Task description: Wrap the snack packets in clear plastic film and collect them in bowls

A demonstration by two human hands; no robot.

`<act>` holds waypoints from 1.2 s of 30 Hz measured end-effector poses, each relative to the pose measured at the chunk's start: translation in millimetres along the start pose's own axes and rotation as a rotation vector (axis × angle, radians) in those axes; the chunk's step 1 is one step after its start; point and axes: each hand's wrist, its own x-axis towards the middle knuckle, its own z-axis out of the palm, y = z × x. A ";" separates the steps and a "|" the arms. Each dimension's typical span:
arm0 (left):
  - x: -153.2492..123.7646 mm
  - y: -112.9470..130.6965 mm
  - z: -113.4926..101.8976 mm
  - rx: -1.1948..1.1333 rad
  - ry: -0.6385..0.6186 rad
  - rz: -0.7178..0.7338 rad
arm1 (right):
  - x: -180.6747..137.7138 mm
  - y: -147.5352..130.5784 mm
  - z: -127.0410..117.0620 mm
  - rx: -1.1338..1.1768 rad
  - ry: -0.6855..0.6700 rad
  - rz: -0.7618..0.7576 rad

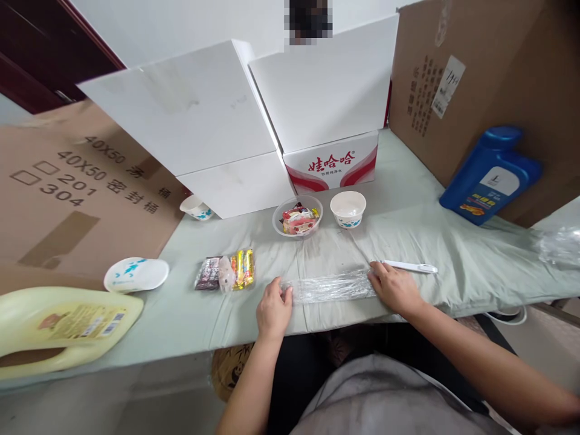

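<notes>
A long clear plastic strip [333, 286] lies flat on the pale green cloth [408, 223] near the table's front edge. My left hand [273, 310] pinches its left end with curled fingers. My right hand [393, 288] presses down on its right end, fingers bent over the plastic. A white pen-like tool [410, 266] lies just beyond my right hand, not touched. Small wrapped snacks [225, 272] sit to the left of my left hand.
A clear bowl of wrapped sweets [298, 216] and a white paper bowl [348, 209] stand behind the strip. White boxes [272, 109], a blue bottle [492, 175], a brown carton [489, 72], a white lid [136, 275], a small cup [196, 207] and a yellow jug [63, 326] ring the area.
</notes>
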 end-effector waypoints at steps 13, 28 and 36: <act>-25.1 40.0 14.0 0.135 -0.358 0.539 | -6.6 -36.4 31.6 0.051 -0.002 -0.561; -41.5 97.5 4.9 0.012 -0.324 0.570 | -67.1 15.3 -14.4 0.290 0.174 -0.605; -29.5 93.5 -1.1 -0.271 -0.498 0.861 | -65.1 -4.3 -60.8 0.542 -0.177 -0.761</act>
